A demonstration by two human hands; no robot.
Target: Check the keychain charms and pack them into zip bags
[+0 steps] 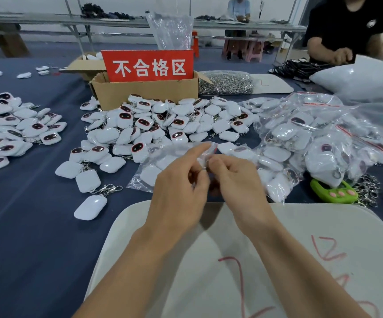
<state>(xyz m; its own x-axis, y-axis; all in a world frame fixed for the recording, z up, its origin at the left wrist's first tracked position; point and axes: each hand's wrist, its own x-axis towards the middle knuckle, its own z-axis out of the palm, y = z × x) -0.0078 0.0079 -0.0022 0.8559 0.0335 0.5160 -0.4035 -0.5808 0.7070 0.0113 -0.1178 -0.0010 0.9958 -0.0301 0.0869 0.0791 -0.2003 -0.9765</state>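
My left hand [181, 180] and my right hand [234, 177] meet above the near edge of the charm pile, both pinching the top of a clear zip bag [199, 151] with a red strip. What the bag holds is hidden behind my fingers. A large heap of white keychain charms [153, 125] with dark oval faces lies just beyond. Filled zip bags [305, 143] of charms are piled to the right. Another heap of charms [13, 125] lies at the left.
A cardboard box [144, 90] with a red sign [148, 65] stands behind the pile. A bag of metal clasps [226, 82] lies at its right. A green device [332, 190] sits near right. A white board [254, 260] with red marks lies under my forearms. A person [351, 31] works at back right.
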